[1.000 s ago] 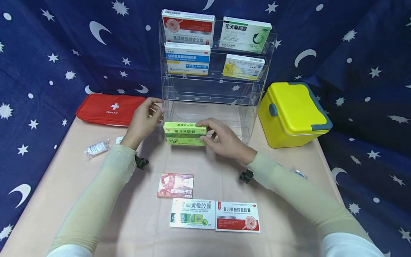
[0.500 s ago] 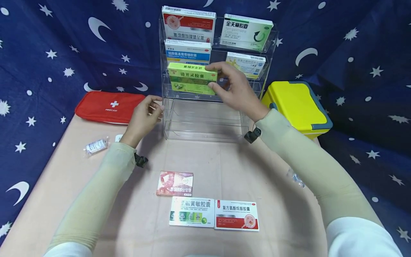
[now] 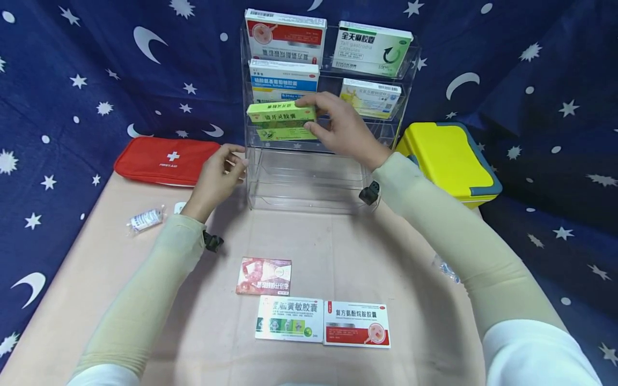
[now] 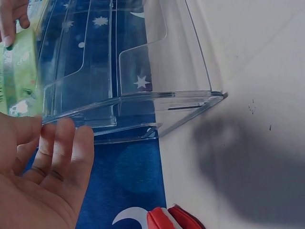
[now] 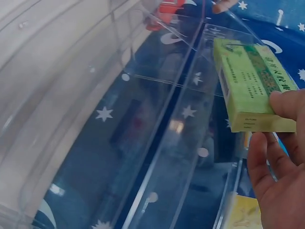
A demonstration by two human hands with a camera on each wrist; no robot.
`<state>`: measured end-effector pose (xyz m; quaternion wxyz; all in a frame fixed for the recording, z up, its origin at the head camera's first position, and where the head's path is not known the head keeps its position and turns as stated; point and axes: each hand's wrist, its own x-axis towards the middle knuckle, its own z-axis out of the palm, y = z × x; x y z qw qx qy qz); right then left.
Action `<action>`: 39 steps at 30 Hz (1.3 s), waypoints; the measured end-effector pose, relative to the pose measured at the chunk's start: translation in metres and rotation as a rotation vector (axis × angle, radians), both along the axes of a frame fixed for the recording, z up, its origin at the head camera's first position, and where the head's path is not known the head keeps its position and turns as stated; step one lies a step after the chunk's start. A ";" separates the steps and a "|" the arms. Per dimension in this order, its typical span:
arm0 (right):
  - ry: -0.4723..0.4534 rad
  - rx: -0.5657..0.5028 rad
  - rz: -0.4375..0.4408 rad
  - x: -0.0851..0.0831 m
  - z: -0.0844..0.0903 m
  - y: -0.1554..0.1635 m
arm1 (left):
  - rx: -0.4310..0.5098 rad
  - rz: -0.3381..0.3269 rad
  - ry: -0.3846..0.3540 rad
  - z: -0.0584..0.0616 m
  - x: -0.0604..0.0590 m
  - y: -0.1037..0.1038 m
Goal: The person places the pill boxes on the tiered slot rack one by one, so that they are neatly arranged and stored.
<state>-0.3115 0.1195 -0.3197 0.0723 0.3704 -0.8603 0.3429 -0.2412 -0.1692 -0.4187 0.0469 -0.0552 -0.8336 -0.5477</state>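
A green medicine box (image 3: 282,117) is at the left of the third tier of a clear acrylic display rack (image 3: 309,195), its lower part seen through the clear front lip. My right hand (image 3: 345,126) pinches the box's right end between thumb and fingers; the right wrist view shows the same grip on the green box (image 5: 252,81). At the rack's left side, my left hand (image 3: 217,179) holds the edge with thumb and fingertips. The left wrist view shows this left hand (image 4: 47,162) at the rack's clear side (image 4: 138,95).
Two boxes stand on each upper tier, including a yellow-white box (image 3: 370,99). A pink box (image 3: 263,276) and two white boxes, one red-banded (image 3: 356,324), lie in front. A red first-aid pouch (image 3: 166,161) is left, a yellow case (image 3: 446,161) right.
My right hand has lifted the green box from low before the rack up to the third tier, then tipped it and moved slightly left and down. My left hand has stayed at the rack's side.
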 end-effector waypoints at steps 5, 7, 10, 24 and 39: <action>-0.018 0.027 -0.001 -0.001 -0.008 -0.001 | 0.000 0.001 0.001 0.000 0.001 0.000; -0.017 0.024 -0.006 -0.002 -0.010 0.000 | -0.005 0.003 0.002 0.000 0.002 0.000; -0.013 0.028 -0.013 -0.003 -0.012 0.000 | -0.006 0.004 0.001 -0.001 0.001 0.001; 0.038 0.063 -0.058 0.001 -0.014 -0.001 | -0.002 -0.001 0.000 -0.002 0.002 0.001; 0.050 0.115 -0.055 0.007 -0.022 0.000 | -0.009 -0.003 0.010 -0.003 0.002 0.000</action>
